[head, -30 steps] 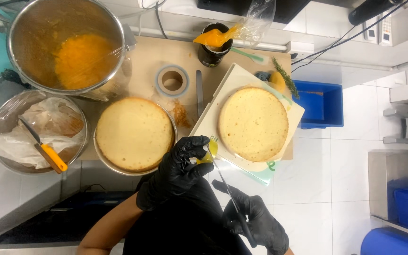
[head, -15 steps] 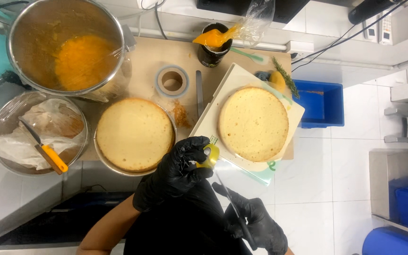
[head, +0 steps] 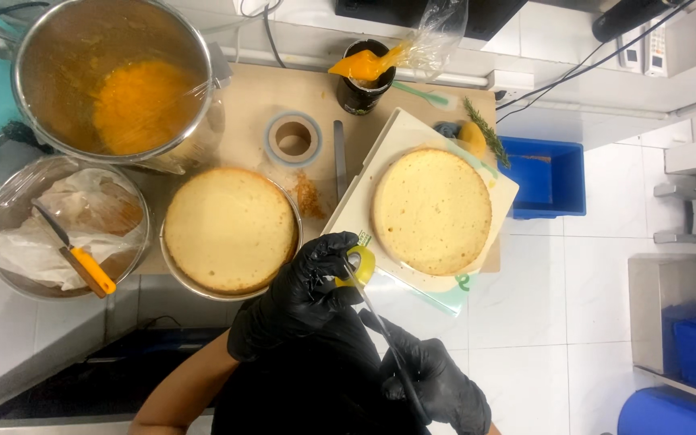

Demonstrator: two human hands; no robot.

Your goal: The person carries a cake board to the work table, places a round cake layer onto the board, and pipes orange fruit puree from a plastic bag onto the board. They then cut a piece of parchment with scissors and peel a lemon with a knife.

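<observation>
Yellow tape roll [head: 362, 264], small and see-through-ish, sits pinched in the left hand [head: 304, 294] (black glove), right at the near edge of the pale square cake board [head: 364, 201]. Right hand [head: 437, 387], also gloved in black, is closed round the handle end of a long thin dark blade or rod [head: 380, 322] w/ its tip up against the roll. Can't tell if it's a knife or a spatula tbh.

Step-wise, my guess is they're at the tape bit: freeing or cutting a strip off the roll w/ the tool. Next move prob needs the roll held steady and the tip kept off the glove fingers, since they're touching close together there.

Just past the hands: round pale sponge layer [head: 432, 211] on the board, and a second sponge layer in a round metal tin [head: 229, 231] to the left, both close enough to get bumped. Further left, a metal bowl w/ crumpled wrap and an orange-handled knife [head: 74, 258]. Mid-counter there's a wider grey tape roll [head: 292, 138] and a slim metal tool beside it. Far back: big steel pot of orange puree [head: 134, 105] under cling film, a dark cup holding a piping bag of orange filling [head: 368, 64], plus a blue plastic crate [head: 549, 177] off the right.
</observation>
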